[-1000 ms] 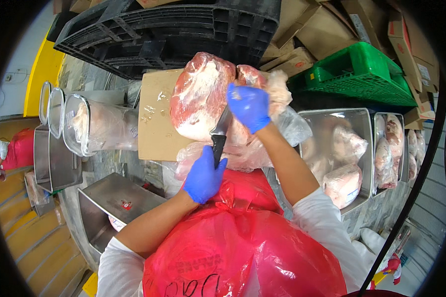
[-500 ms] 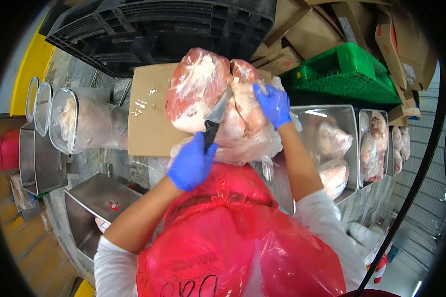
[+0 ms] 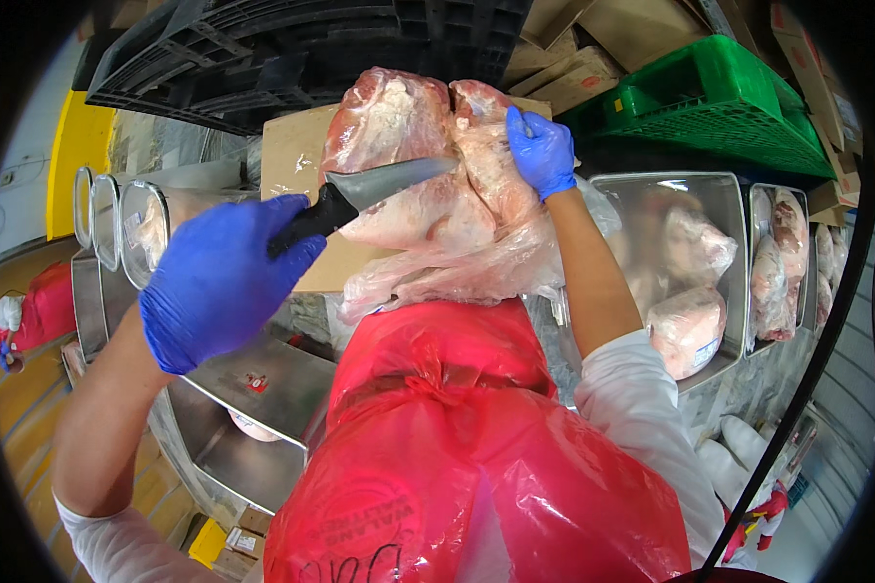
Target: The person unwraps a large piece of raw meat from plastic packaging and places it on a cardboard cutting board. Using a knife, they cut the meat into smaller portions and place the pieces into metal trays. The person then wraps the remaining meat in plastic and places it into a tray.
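Both hands are gloved in blue, and each is busy: the left hand (image 3: 219,282) is clenched around the black handle of a boning knife (image 3: 365,194), while the right hand (image 3: 542,151) is pressed flat-ish against the far side of a big slab of raw meat (image 3: 408,160), fingers curled onto it to steady it. Biggest thing in view is the red plastic apron (image 3: 457,457), bunched up across the front and filling the lower middle. Next down, the meat itself is seen resting on a cutting board (image 3: 297,165) that shows tan to its left, with a loose sheet of clear plastic wrap (image 3: 467,277) hanging down from under it toward the apron. The blade is laid across the near face of the meat, tip pointing right, edge against the surface. As for progress, it looks early: the slab is still mostly in one piece, only a seam or split can be made out near the top, and no trimmed pieces are seen on the board. Further cuts of meat are sat in a steel tray (image 3: 719,204) on the right, so plenty seems left.
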`<state>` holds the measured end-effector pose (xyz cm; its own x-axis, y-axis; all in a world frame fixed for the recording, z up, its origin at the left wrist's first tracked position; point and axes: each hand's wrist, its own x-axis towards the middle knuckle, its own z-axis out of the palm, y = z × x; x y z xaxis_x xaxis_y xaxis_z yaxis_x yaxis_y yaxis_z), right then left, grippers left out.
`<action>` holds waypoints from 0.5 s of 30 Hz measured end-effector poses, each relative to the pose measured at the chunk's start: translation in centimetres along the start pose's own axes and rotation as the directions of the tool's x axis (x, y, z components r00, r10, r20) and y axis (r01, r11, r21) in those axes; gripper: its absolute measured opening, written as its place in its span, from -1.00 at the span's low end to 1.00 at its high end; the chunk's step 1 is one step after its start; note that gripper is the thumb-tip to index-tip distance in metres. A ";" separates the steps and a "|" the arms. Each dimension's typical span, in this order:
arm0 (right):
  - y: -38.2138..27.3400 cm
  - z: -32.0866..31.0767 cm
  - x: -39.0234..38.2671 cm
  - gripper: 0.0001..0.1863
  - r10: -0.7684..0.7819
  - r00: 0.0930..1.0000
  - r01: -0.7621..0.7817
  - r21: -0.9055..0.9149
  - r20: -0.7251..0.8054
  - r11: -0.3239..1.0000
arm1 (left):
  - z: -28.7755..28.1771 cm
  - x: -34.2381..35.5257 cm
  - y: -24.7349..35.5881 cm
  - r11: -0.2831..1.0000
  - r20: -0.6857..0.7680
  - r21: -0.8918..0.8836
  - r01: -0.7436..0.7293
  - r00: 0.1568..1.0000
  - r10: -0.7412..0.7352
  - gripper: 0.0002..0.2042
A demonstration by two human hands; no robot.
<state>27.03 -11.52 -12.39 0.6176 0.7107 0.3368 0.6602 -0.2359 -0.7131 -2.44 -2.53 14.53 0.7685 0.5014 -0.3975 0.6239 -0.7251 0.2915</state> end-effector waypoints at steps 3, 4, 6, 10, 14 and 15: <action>0.2 -0.1 -0.1 -0.64 0.009 1.000 -0.009 0.038 -0.009 0.999 | -1.9 0.1 2.0 0.995 0.049 0.002 0.101 0.994 -0.101 -0.64; 0.2 -0.2 -0.2 -0.64 0.022 1.000 -0.022 0.051 -0.009 0.998 | -2.3 0.1 2.7 0.988 0.096 0.019 0.153 0.983 -0.154 -0.64; -0.2 -0.4 -0.1 -0.64 0.013 1.000 -0.012 0.066 -0.002 0.998 | -1.8 -0.3 2.9 0.993 0.082 -0.009 0.118 0.990 -0.117 -0.64; -0.2 -0.4 0.2 -0.63 0.000 1.000 -0.001 0.056 0.007 0.998 | -1.1 0.2 3.6 0.994 0.056 0.002 0.110 0.992 -0.110 -0.65; 0.1 -0.5 0.1 -0.64 0.032 0.999 -0.034 0.040 0.043 0.999 | -1.3 0.0 4.2 0.991 0.057 0.016 0.134 0.989 -0.134 -0.66; 0.2 -0.4 0.1 -0.64 0.024 0.999 -0.026 0.040 0.042 0.999 | -1.4 -0.2 4.4 0.991 0.051 0.030 0.128 0.990 -0.130 -0.66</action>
<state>27.35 -11.79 -12.22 0.6152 0.7317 0.2935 0.6264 -0.2277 -0.7455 0.35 -5.10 17.09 0.6729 0.5667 -0.4754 0.7128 -0.6687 0.2117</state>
